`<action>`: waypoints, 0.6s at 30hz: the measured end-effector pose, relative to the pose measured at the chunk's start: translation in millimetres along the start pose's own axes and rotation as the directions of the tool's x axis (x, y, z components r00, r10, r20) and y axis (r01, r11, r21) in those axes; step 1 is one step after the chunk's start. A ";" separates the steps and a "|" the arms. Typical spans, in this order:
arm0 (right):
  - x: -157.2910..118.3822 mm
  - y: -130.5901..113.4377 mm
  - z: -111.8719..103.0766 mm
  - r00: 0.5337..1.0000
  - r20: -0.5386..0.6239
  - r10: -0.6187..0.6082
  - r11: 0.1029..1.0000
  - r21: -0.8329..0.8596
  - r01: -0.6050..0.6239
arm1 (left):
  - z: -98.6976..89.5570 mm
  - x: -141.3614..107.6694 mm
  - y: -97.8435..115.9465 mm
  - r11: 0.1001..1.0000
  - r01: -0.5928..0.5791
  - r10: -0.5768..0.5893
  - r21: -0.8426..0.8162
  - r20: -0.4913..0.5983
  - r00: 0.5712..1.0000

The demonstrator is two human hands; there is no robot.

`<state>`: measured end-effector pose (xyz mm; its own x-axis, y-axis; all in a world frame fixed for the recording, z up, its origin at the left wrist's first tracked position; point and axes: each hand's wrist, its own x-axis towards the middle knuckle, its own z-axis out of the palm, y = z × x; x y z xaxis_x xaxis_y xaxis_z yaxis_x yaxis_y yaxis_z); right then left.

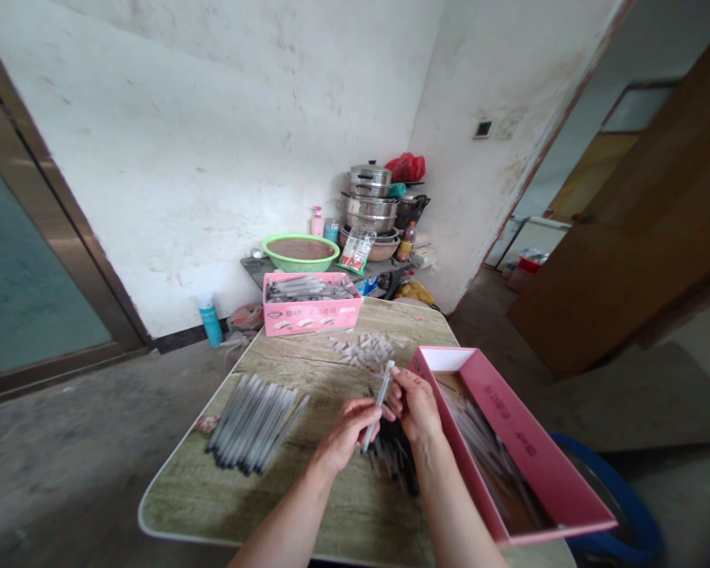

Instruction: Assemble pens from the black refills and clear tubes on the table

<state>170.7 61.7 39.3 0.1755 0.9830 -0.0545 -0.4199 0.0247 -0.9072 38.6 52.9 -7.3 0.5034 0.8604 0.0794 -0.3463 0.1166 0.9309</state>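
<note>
A slim clear pen (383, 392) stands tilted between my hands. My left hand (348, 430) grips its lower part between thumb and fingers. At its upper, whitish end, my right hand (417, 401) is closed in a pinch; whether a separate small piece is in those fingers I cannot make out. Beneath my hands lies a heap of dark thin pieces (395, 461), partly hidden by them. Just beyond is a scatter of small white pieces (364, 349). To the left, a row of pens (253, 422) with dark ends lies side by side on the table.
A pink box (312, 322) full of pens stands at the table's (308, 493) far edge. On the right, a longer pink box (526, 442) holds clear tubes. Behind are a green basin (300, 259) and stacked steel pots (371, 209). A blue ring-shaped rim (633, 505) shows at lower right.
</note>
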 end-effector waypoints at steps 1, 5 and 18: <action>-0.7 0.1 0.6 1.000 0.000 0.000 1.000 0.002 0.000 | 0.4 -0.1 0.4 1.000 0.001 -0.001 -0.001 0.001 1.000; -4.4 1.1 3.9 1.000 0.005 -0.001 1.000 -0.010 0.001 | 2.4 0.2 0.3 1.000 0.002 -0.002 -0.006 -0.012 1.000; 0.8 0.6 -3.9 0.997 -0.054 -0.064 0.978 -0.202 0.052 | 2.7 0.1 1.7 0.998 -0.026 0.025 0.049 0.023 0.999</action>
<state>174.1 61.8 37.1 0.2494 0.9682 -0.0189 -0.2219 0.0382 -0.9743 40.2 51.8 -4.8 0.5127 0.8514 0.1111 -0.3205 0.0697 0.9447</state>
